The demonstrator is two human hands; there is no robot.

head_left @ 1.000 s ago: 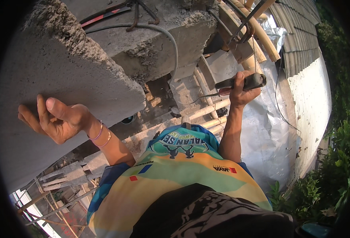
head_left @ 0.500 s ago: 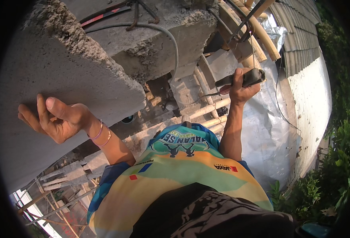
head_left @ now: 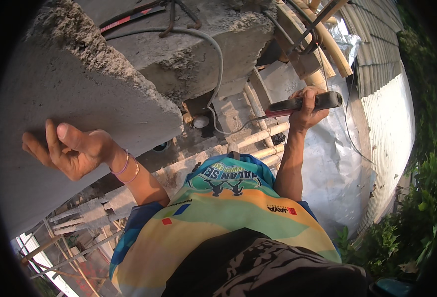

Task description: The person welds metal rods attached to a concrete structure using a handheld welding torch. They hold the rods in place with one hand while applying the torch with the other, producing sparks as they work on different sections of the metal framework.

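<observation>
My left hand (head_left: 72, 151) rests against the smooth face of a big concrete block (head_left: 94, 106), its fingers apart and loosely curled, with nothing in them. On that wrist are thin bands. To the right, my right hand (head_left: 306, 110) is wrapped round a long black-and-red tool handle (head_left: 323, 101); its exact kind cannot be made out. From the handle's red end a thin grey cable (head_left: 217, 54) loops down and then up over the concrete beam (head_left: 198, 62) beyond.
Bent rebar (head_left: 173, 20) and a red-and-black strip (head_left: 132, 20) lie on the beam. Bamboo poles (head_left: 335, 49) stand at upper right beside roof tiles (head_left: 372, 44) and silvery sheeting (head_left: 327, 168). Below are planks and a gap with rubble. Leafy plants (head_left: 392, 242) grow at lower right.
My right hand has turned the handle so its length and red end show more, and shifted slightly right. The cable's slack has swung lower over the gap. My left hand stays put.
</observation>
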